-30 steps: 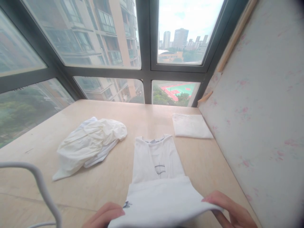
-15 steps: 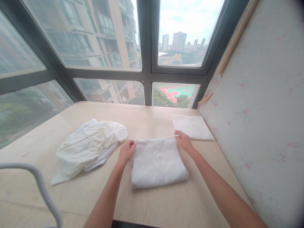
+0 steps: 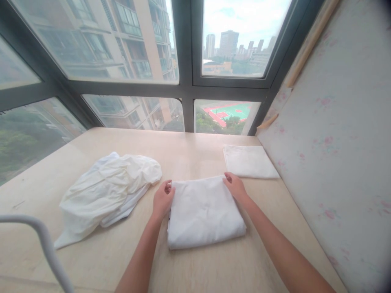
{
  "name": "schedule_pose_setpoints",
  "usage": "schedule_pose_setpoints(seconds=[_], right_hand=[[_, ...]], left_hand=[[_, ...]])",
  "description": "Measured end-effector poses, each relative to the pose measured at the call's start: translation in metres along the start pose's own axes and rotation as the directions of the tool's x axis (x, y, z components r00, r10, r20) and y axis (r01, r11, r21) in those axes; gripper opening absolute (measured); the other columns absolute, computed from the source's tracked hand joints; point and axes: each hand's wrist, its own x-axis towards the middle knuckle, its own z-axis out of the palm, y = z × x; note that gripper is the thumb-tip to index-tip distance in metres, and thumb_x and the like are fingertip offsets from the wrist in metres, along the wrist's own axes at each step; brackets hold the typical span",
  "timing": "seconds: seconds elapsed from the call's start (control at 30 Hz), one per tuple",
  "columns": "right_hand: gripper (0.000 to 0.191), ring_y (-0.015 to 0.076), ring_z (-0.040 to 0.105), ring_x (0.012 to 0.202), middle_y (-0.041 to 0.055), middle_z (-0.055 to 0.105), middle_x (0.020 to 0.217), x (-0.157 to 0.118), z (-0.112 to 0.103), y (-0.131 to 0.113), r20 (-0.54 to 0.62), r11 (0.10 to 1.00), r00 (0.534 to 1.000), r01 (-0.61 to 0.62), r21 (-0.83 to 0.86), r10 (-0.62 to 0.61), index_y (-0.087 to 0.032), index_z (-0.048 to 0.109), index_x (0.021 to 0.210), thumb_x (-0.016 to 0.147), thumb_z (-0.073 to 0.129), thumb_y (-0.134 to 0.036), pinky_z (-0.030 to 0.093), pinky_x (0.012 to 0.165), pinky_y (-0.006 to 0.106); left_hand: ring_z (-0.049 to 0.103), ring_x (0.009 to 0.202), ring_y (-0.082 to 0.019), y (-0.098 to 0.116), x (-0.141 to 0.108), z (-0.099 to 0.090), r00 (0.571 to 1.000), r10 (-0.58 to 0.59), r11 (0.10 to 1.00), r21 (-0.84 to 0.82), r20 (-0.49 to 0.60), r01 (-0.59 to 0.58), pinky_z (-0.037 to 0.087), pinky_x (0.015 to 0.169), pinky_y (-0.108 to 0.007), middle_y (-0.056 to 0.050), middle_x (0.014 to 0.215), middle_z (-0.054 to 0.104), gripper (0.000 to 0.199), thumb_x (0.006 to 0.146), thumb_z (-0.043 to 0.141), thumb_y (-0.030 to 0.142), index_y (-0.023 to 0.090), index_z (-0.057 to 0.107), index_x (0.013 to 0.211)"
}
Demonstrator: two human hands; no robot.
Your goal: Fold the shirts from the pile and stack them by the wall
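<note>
A folded white cloth (image 3: 206, 213) lies flat on the pale wooden surface in front of me. My left hand (image 3: 164, 197) is closed at its far left corner, thumb and fingers pinching the edge. At the far right corner, my right hand (image 3: 234, 185) pinches the cloth in the same way. Beyond my right hand lies a smaller folded white cloth (image 3: 251, 162). A crumpled heap of white and cream fabric (image 3: 106, 195) rests left of my left hand, not touched by it.
The wooden surface (image 3: 183, 150) ends at dark window frames (image 3: 188, 110). A floral papered wall (image 3: 336, 162) rises on the right. A curved white tube (image 3: 45, 244) stands at the near left.
The view has shifted slightly nearer. Both hands remain at the folded cloth's far corners, with the right fingers drawn in a little at the edge.
</note>
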Motion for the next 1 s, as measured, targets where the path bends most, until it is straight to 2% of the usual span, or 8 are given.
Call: schedule_pose_setpoints(seconds=[0.27,0.43,0.5,0.6,0.7,0.8,0.87,1.0], right_hand=[[0.033,0.0189,0.069,0.086,0.0072,0.074,0.099,0.007,-0.012,-0.011,-0.071,0.999,0.997,0.015,0.042,-0.012,-0.019,0.069,0.11,0.084,0.053,-0.032,0.054,0.08,0.032],[0.031,0.0189,0.069,0.085,0.0067,0.074,0.096,0.023,-0.009,-0.012,-0.085,0.999,0.996,0.037,0.006,-0.036,-0.019,0.07,0.106,0.083,0.051,-0.025,0.055,0.082,0.034],[0.034,0.0197,0.069,0.089,0.0086,0.073,0.1,0.024,-0.005,-0.014,-0.085,0.998,0.995,0.055,-0.027,-0.057,-0.017,0.069,0.109,0.082,0.047,-0.019,0.054,0.086,0.036],[0.041,0.0231,0.063,0.11,0.0132,0.068,0.119,0.01,0.0,-0.024,-0.09,0.991,0.989,0.109,-0.071,-0.115,-0.014,0.066,0.118,0.083,0.045,-0.015,0.047,0.101,0.042],[0.042,0.0236,0.05,0.129,0.012,0.059,0.136,-0.018,0.007,-0.04,0.006,0.945,0.958,0.284,-0.16,-0.287,-0.017,0.061,0.128,0.09,0.044,-0.02,0.038,0.111,0.043],[0.04,0.0263,0.033,0.143,0.0066,0.045,0.151,-0.043,0.016,-0.049,0.208,0.841,0.897,0.439,-0.316,-0.39,-0.023,0.06,0.131,0.095,0.043,-0.026,0.027,0.117,0.049],[0.042,0.0283,0.026,0.146,0.0054,0.038,0.156,-0.051,0.02,-0.048,0.28,0.811,0.906,0.411,-0.415,-0.316,-0.025,0.057,0.136,0.096,0.044,-0.031,0.021,0.117,0.053],[0.054,0.0275,0.023,0.148,0.0068,0.028,0.16,-0.05,0.022,-0.04,0.289,0.796,0.944,0.298,-0.526,-0.163,-0.021,0.043,0.147,0.097,0.042,-0.04,0.018,0.118,0.052]], left_hand=[[0.066,0.08,-0.016,0.01,-0.001,-0.004,0.996,0.089,0.993,-0.077,-0.01,-0.09,0.055,0.074,-0.029,-0.006,0.099,0.069,0.045,0.083,0.056,0.047,0.019,0.062,0.118],[0.067,0.077,-0.018,0.01,0.012,-0.001,0.994,0.107,0.994,0.008,0.003,-0.107,0.056,0.072,-0.032,-0.007,0.097,0.07,0.04,0.085,0.051,0.04,0.017,0.06,0.117],[0.067,0.081,-0.021,0.01,0.014,0.001,0.994,0.111,0.99,0.092,-0.014,-0.109,0.056,0.079,-0.039,-0.01,0.098,0.069,0.039,0.084,0.051,0.033,0.014,0.06,0.117],[0.061,0.11,-0.031,0.021,0.002,0.003,0.983,0.177,0.962,0.22,-0.039,-0.164,0.045,0.1,-0.052,-0.019,0.118,0.064,0.046,0.081,0.051,0.027,0.009,0.058,0.123],[0.043,0.134,-0.034,0.042,-0.026,0.015,0.954,0.3,0.905,0.309,0.027,-0.293,0.032,0.112,-0.052,-0.019,0.139,0.053,0.049,0.084,0.052,0.028,0.012,0.056,0.13],[0.032,0.143,-0.035,0.055,-0.054,0.038,0.876,0.431,0.742,0.467,0.219,-0.481,0.023,0.115,-0.058,-0.013,0.152,0.042,0.051,0.088,0.053,0.032,0.023,0.053,0.138],[0.029,0.144,-0.038,0.052,-0.063,0.051,0.844,0.438,0.638,0.554,0.31,-0.535,0.019,0.115,-0.062,-0.011,0.156,0.037,0.054,0.09,0.052,0.039,0.026,0.049,0.142],[0.027,0.145,-0.036,0.034,-0.059,0.058,0.883,0.38,0.619,0.634,0.274,-0.463,0.02,0.116,-0.058,-0.012,0.158,0.033,0.061,0.093,0.046,0.051,0.023,0.044,0.147]])
